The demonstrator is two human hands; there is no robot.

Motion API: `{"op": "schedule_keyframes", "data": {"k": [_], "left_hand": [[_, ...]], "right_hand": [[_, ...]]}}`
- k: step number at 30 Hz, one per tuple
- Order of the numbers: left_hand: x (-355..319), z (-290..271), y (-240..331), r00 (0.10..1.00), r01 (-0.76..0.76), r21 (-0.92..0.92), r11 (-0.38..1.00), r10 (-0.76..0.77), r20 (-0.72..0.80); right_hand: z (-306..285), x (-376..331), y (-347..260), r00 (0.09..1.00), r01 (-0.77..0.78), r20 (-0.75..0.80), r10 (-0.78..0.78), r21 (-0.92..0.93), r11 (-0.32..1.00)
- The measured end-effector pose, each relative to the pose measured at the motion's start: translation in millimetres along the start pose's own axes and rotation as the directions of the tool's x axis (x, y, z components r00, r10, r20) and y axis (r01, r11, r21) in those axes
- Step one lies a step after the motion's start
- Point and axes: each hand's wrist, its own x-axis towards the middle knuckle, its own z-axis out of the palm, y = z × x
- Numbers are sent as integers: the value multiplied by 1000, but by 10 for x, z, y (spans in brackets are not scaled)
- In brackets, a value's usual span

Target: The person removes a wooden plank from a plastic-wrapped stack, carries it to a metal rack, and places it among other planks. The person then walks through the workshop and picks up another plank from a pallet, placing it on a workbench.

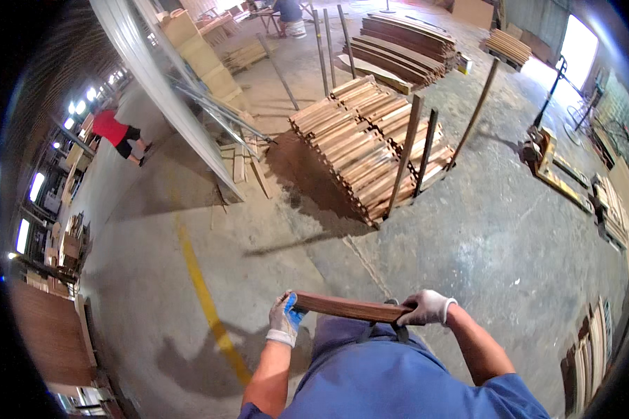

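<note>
A reddish-brown wooden board [349,307] lies crosswise in front of my waist, held at both ends. My left hand [285,315], in a white glove with blue on the palm side, is closed round its left end. At the other end my right hand [426,308], also gloved in white, grips the wood with the fingers wrapped over it. Ahead of me on the floor stands a large stack of wooden pieces [370,140], laid in rows between upright posts [405,157]. The board is well apart from that stack.
A metal column [164,91] rises at the left, with loose boards near its foot. A yellow line [203,293] crosses the concrete floor. At the right are a pallet jack [555,167] and leaning slats [587,356]. A person in red [112,128] is far left; more board stacks [398,49] lie behind.
</note>
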Motion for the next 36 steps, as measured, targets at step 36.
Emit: {"op": "schedule_keyframes", "data": {"k": [36], "left_hand": [[4239, 1983, 1614, 972, 201, 173, 964, -218, 87]], "right_hand": [[-2048, 2623, -1566, 898, -188, -425, 111, -145, 971]]}}
